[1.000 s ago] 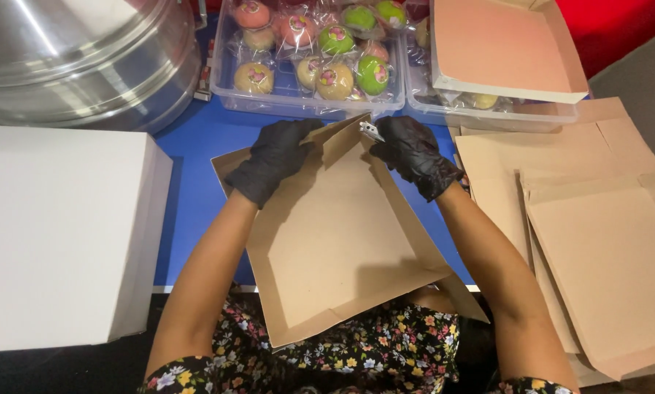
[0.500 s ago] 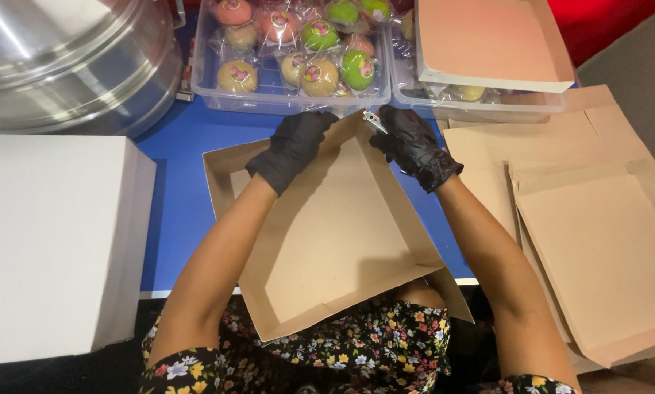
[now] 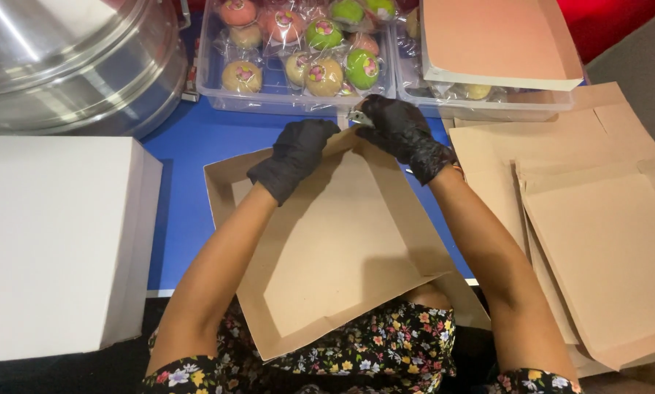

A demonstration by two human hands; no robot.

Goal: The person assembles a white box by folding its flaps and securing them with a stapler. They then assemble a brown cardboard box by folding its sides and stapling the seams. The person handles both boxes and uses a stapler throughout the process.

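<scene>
A brown cardboard box tray (image 3: 342, 248) lies tilted in front of me, partly on the blue table (image 3: 189, 168) and partly over my lap. Both hands wear black gloves. My left hand (image 3: 294, 157) pinches the tray's far wall near its far corner. Next to it, my right hand (image 3: 400, 131) grips that same corner and holds a small silver stapler (image 3: 358, 117) against the cardboard. The tray's side walls stand up; its inside is bare.
Two clear plastic bins (image 3: 298, 98) of wrapped round pastries stand at the back, one topped by a folded cardboard box (image 3: 495, 40). Flat cardboard blanks (image 3: 597, 226) are stacked at the right. A white box (image 3: 54, 241) sits left, a large metal steamer (image 3: 72, 62) behind it.
The cardboard has been folded from a flatter sheet into a tray with raised walls. Both hands stayed at the far corner, and the view shifted slightly.
</scene>
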